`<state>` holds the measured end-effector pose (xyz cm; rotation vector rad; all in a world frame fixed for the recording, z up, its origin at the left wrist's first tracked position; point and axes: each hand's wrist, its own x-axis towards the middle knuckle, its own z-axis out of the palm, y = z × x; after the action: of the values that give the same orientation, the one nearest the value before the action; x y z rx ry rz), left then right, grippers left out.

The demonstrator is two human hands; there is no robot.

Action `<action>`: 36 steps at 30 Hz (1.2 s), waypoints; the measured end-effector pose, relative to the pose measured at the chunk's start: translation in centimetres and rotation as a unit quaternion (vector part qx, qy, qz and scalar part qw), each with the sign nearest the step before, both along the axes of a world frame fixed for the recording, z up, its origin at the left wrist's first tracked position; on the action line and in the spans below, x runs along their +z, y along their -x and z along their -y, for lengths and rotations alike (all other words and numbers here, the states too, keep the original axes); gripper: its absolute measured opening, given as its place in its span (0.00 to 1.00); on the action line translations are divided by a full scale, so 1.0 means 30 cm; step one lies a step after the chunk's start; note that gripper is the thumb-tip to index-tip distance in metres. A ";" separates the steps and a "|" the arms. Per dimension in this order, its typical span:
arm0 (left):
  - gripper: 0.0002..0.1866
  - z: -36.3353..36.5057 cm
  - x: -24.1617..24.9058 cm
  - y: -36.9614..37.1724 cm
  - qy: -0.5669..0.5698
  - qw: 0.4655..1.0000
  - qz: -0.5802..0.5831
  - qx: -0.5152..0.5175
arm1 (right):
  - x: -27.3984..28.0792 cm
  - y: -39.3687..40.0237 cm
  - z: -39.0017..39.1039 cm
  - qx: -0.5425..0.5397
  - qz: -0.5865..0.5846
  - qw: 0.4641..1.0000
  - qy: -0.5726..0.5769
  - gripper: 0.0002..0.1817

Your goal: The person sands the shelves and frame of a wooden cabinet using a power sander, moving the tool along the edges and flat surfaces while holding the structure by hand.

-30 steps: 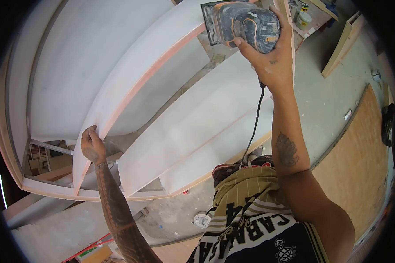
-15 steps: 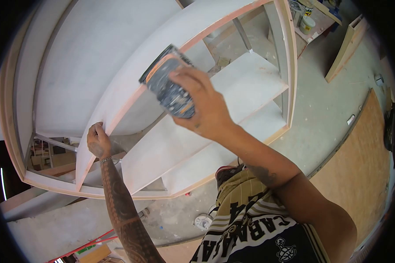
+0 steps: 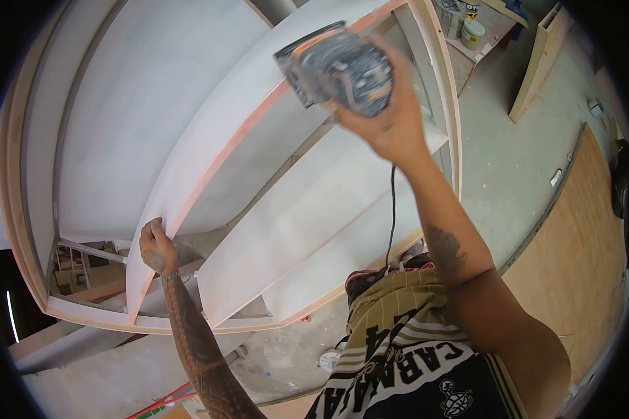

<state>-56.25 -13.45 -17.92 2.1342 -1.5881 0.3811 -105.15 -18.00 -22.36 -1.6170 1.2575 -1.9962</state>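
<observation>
My right hand (image 3: 396, 115) is wrapped round a dusty dark electric sander (image 3: 339, 66) with orange trim. Its flat pad rests at or close to the pinkish edge of a curved panel (image 3: 220, 150); exact contact is blurred. A black cord (image 3: 391, 209) hangs down from the sander. Lower left, my left hand (image 3: 158, 246) grips the edge of that same curved panel, fingertips on its white face. The panel is part of a large white-coated wooden cabinet frame (image 3: 456, 150) with shelves (image 3: 293, 216) inside.
A curved plywood sheet (image 3: 573, 258) lies on the floor at right. A wooden frame piece (image 3: 538, 66) stands at the upper right, beside a bench with a paint tub (image 3: 472, 33). A round white object (image 3: 330, 360) sits on the floor near my legs.
My right hand has moved the sander up and to the right along the panel edge. My left hand keeps its hold on the panel while the view shifts slightly.
</observation>
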 end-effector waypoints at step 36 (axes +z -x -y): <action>0.22 0.000 0.002 0.006 0.014 1.000 0.019 -0.008 | -0.010 0.140 0.026 0.017 0.035 0.998 -0.043 0.50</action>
<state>-56.43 -13.45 -17.86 2.1036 -1.6109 0.4374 -109.36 -18.78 -22.66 -1.5055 1.2637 -1.9347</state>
